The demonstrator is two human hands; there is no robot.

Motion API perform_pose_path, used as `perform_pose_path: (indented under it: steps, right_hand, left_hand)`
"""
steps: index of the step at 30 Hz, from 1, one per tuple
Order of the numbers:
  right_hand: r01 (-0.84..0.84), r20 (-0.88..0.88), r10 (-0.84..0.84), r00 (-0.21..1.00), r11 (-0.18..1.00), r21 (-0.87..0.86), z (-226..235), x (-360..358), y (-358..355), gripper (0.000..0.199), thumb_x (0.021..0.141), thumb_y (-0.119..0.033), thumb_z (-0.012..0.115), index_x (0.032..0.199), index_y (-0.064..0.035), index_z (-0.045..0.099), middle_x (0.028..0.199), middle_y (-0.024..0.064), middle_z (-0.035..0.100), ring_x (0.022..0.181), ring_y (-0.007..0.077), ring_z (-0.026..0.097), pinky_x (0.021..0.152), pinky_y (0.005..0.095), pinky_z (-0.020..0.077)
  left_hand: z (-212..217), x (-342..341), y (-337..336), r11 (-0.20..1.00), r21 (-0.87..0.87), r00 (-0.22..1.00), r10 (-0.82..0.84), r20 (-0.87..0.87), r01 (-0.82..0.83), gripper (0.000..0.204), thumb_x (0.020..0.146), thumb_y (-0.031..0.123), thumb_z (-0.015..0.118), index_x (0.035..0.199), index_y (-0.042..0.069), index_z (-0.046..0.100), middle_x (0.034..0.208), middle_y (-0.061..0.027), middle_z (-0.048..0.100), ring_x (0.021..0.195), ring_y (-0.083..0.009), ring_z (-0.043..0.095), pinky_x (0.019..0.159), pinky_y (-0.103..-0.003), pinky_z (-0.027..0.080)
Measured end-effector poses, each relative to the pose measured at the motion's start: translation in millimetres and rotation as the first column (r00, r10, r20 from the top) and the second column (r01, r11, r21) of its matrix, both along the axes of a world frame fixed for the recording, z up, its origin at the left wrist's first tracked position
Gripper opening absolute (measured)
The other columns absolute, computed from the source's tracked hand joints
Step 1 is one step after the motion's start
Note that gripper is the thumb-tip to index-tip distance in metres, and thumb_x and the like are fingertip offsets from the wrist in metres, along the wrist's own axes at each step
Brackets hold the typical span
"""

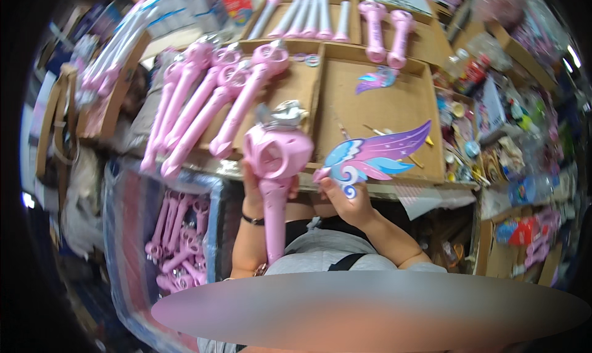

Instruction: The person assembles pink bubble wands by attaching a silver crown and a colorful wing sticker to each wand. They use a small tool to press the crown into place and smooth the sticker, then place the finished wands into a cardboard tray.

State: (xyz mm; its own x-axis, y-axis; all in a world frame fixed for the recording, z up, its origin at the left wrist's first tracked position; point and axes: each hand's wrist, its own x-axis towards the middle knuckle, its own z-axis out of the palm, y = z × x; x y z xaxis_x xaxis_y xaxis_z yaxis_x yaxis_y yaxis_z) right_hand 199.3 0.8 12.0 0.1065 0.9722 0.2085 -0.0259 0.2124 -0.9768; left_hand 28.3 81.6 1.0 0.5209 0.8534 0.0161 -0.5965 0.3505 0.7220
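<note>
My left hand (252, 195) is wrapped round a pink toy wand (277, 199) just below its ring-shaped head. The wand stands upright in front of my body, with a silver crown-like piece (280, 114) on top. My right hand (350, 203) pinches the root of a wing-shaped piece (376, 157) in purple, pink and blue with white swirls. The wing's tip points up and to the right, apart from the wand. A smaller wing piece (376, 79) lies at the far side of the cardboard tray (345, 112).
Several pink wands (246, 100) lie across the tray's left part. White and pink sticks (308, 18) and two pink handles (401, 38) lie beyond it. A lined bin (216, 229) at lower left holds more pink parts (179, 229). Mixed small items (468, 137) crowd the right.
</note>
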Motion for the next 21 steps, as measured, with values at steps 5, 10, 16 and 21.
perform_pose_path:
  steps: [5,10,16,21]
  right_hand:
    - [0.065,0.228,-0.113,0.967,0.976,0.209,9.0,-15.9,9.5,0.02,0.096,-0.017,0.052,0.086,-0.0013,0.058,0.07,0.0034,0.057,0.06,0.0103,0.053,0.053,0.0237,0.0414]
    - [0.076,0.286,-0.118,0.951,0.985,0.154,15.4,-20.8,5.6,0.015,0.095,-0.013,0.051,0.091,-0.0015,0.059,0.07,0.0074,0.057,0.061,0.0206,0.055,0.054,0.0321,0.0423]
    - [0.108,0.089,-0.114,0.99,0.992,0.064,-2.7,-29.9,14.2,0.02,0.097,-0.016,0.047,0.089,-0.0016,0.057,0.072,0.0074,0.056,0.063,0.0195,0.054,0.056,0.0318,0.0417]
    - [0.051,0.115,-0.072,0.991,0.984,0.171,-1.5,-28.9,28.3,0.02,0.096,-0.018,0.049,0.086,-0.002,0.057,0.067,0.0059,0.054,0.059,0.0194,0.052,0.055,0.0309,0.0403]
  left_hand:
    - [14.0,-0.1,-4.8,0.991,-0.127,0.997,-0.056,-0.053,0.048,0.077,0.083,0.072,0.038,0.109,0.001,0.053,0.073,-0.0142,0.063,0.051,-0.0194,0.061,0.042,-0.027,0.051]
    - [15.4,-0.1,-16.1,0.991,-0.125,0.98,0.026,-0.198,-0.052,0.075,0.082,0.073,0.04,0.103,0.003,0.058,0.075,-0.0104,0.064,0.054,-0.016,0.06,0.044,-0.025,0.049]
    - [6.1,5.9,-18.1,0.992,-0.107,0.959,0.031,-0.282,-0.064,0.078,0.084,0.073,0.034,0.107,0.002,0.055,0.07,-0.0099,0.062,0.048,-0.0146,0.057,0.039,-0.023,0.046]
    - [11.4,-4.7,-14.8,0.992,-0.126,0.982,-0.022,-0.187,-0.002,0.072,0.085,0.071,0.036,0.102,0.005,0.058,0.074,-0.0083,0.063,0.055,-0.0147,0.06,0.045,-0.023,0.048]
